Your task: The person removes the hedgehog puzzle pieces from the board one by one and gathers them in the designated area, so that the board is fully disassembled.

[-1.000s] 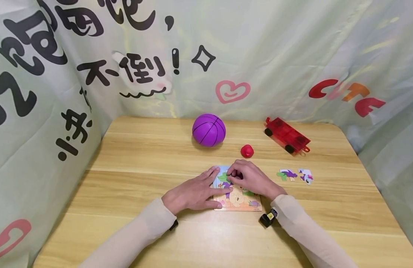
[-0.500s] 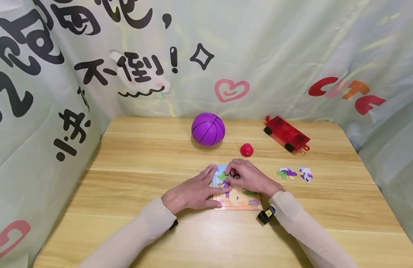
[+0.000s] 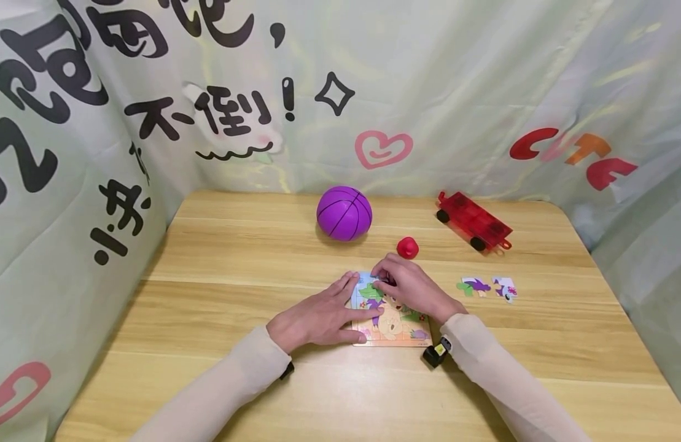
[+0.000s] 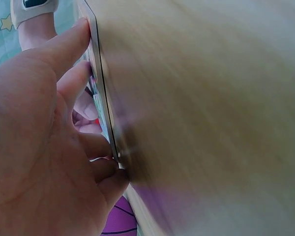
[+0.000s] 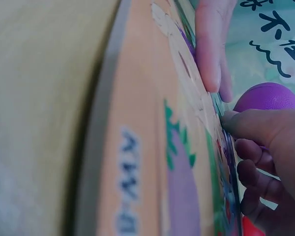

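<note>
- We see a small square puzzle board [image 3: 392, 328] lying flat near the table's [image 3: 218, 258] front edge, about mid-width, printed with a cartoon bear, purple and green shapes.
- Its upper pieces seem seated, though hands cover them.

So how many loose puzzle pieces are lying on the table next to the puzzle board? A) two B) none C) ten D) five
A: two loose puzzle pieces lie side by side on the table, to the right of the puzzle board, where both hands are.
</note>
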A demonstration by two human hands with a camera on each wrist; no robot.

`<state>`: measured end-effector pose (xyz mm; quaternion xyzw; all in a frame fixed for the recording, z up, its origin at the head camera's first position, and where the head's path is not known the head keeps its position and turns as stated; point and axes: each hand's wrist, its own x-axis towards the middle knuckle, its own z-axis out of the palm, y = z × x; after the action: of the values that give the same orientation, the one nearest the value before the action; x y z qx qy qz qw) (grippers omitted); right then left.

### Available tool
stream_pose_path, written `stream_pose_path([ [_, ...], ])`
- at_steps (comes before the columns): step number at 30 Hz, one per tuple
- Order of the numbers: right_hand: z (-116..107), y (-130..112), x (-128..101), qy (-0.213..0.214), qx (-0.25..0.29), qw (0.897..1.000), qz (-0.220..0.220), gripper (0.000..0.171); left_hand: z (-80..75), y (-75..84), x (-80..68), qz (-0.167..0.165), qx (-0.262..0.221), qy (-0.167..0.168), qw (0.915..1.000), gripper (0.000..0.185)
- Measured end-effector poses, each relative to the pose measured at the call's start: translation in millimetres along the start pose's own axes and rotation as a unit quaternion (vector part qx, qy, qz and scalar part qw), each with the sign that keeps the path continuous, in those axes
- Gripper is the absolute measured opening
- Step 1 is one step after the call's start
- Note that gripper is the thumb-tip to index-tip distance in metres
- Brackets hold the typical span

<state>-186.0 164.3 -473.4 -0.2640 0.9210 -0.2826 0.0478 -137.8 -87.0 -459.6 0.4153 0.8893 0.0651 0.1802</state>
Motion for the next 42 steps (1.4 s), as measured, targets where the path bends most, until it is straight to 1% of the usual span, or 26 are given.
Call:
stream_pose_path([
  [3, 1, -1, 1, 0.003, -0.018, 1.000, -0.003, 0.014, -0.4, 0.3, -0.1, 0.001, 0.001, 0.002, 1.0000, 0.061],
  [8, 1, -1, 2, 0.003, -0.025, 1.000, -0.005, 0.013, -1.6, 0.6, -0.4, 0.002, -0.004, 0.004, 1.0000, 0.061],
  [12, -2, 1, 2, 0.009, -0.010, 1.000, 0.003, 0.012, -2.5, 1.4, -0.8, -0.001, -0.020, -0.002, 0.9998, 0.062],
  [16, -6, 5, -2, 0.022, 0.008, 1.000, 0.000, 0.012, -2.9, 1.6, -0.9, -0.004, -0.023, -0.002, 0.9997, 0.061],
  [19, -12, 9, -7, 0.028, 0.013, 1.000, -0.008, 0.013, -3.1, 1.7, -1.0, -0.004, -0.027, -0.001, 0.9996, 0.061],
  [22, -22, 12, -14, 0.029, 0.019, 0.999, 0.000, 0.015, -3.2, 1.9, -1.3, -0.005, -0.034, -0.002, 0.9994, 0.061],
  [25, -33, 21, -23, 0.035, 0.027, 0.999, 0.000, 0.014, -3.0, 1.8, -1.2, -0.006, -0.039, -0.005, 0.9992, 0.061],
  [28, -45, 35, -34, 0.045, 0.030, 0.999, 0.000, 0.013, -2.8, 1.8, -1.3, -0.006, -0.039, -0.005, 0.9992, 0.061],
  [34, -71, 63, -57, 0.066, 0.014, 0.998, 0.000, 0.012, -2.1, 1.1, -1.0, -0.004, -0.032, -0.003, 0.9995, 0.061],
  [38, -88, 77, -69, 0.078, -0.001, 0.997, 0.019, 0.011, -1.1, 0.2, -0.8, -0.005, -0.028, 0.000, 0.9996, 0.061],
  [42, -95, 88, -77, 0.078, -0.012, 0.996, 0.032, 0.011, -0.1, -0.4, -0.7, -0.004, -0.032, 0.001, 0.9995, 0.061],
])
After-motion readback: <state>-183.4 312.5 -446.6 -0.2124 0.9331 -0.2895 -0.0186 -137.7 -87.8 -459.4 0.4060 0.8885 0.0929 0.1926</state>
